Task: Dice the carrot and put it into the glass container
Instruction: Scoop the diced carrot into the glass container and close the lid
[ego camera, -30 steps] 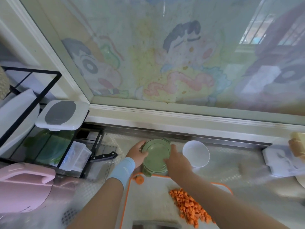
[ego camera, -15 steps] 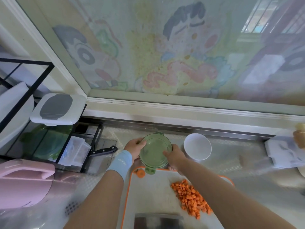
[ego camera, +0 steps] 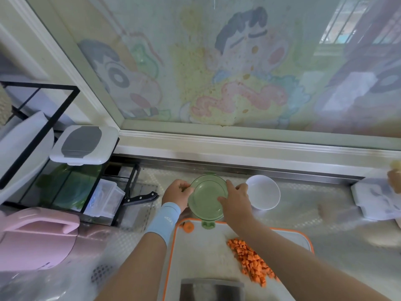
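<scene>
Shifted little from half a second back: right hand (ego camera: 235, 200) fingers spread a touch further over the lid top, left hand (ego camera: 176, 195) same spot at the left rim.

Bench (ego camera: 303, 216) with patterned mat, orange-rimmed cutting board (ego camera: 206, 253) at near centre. Both hands grasping green lid (ego camera: 206, 196) from opposite sides: left pinching the rim, right thumb and fingers curled over the right edge. Glass container (ego camera: 193, 214) under that lid, just beyond the board's far edge, touching or nearly so. Hard to tell, with only a sliver of glass seemingly showing at near left. White bowl (ego camera: 263, 195) just right of the container, empty-looking. Cleaver (ego camera: 211, 290) flat at the board's near edge, untouched. Diced carrot (ego camera: 251, 260) heaped on the right part of the board. Lid tab (ego camera: 208, 223) overhanging the board's far rim, carrot stub (ego camera: 188, 227) just left of the tab.

Step in hand, by my read: dicing done, lid coming off. Next: unclip or lift the lid, park on the bench clear of the board, then move the dice across. Short carry, but calls for an open mouth close to the board edge, plus blade or cupped hands to limit strays. Worth bracing the container against sliding on the mat while prying.
</scene>
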Demonstrator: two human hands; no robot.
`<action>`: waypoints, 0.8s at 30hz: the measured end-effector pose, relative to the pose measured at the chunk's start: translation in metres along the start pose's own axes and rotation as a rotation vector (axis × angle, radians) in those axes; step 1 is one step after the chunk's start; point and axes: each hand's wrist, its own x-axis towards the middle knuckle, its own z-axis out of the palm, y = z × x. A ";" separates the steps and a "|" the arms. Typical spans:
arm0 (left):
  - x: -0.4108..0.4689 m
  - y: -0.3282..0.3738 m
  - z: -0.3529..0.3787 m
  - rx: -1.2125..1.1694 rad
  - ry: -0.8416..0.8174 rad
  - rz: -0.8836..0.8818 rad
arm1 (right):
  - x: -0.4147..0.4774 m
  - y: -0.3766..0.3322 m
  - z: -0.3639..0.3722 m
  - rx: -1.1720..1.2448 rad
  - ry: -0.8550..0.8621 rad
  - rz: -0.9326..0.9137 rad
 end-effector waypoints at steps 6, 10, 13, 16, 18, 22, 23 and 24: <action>-0.011 0.009 0.005 -0.095 -0.150 -0.076 | 0.005 -0.001 -0.008 0.065 0.056 0.034; -0.009 0.003 0.001 -0.169 -0.180 -0.106 | 0.006 -0.002 -0.014 0.154 0.051 0.030; -0.013 0.006 0.001 -0.261 -0.184 -0.103 | 0.010 0.008 -0.021 0.147 0.041 0.045; -0.013 0.012 0.004 -0.154 -0.230 -0.036 | 0.011 0.014 -0.023 0.162 0.055 0.071; -0.015 0.015 0.005 -0.146 -0.238 -0.050 | 0.011 0.012 -0.025 0.188 0.062 0.037; -0.015 0.016 0.005 -0.159 -0.239 -0.049 | 0.014 0.011 -0.033 0.176 0.045 -0.022; -0.014 0.016 0.005 -0.157 -0.249 -0.042 | 0.015 0.011 -0.035 0.163 0.030 -0.023; -0.015 0.017 0.005 -0.147 -0.253 -0.027 | 0.014 0.012 -0.036 0.135 0.015 -0.027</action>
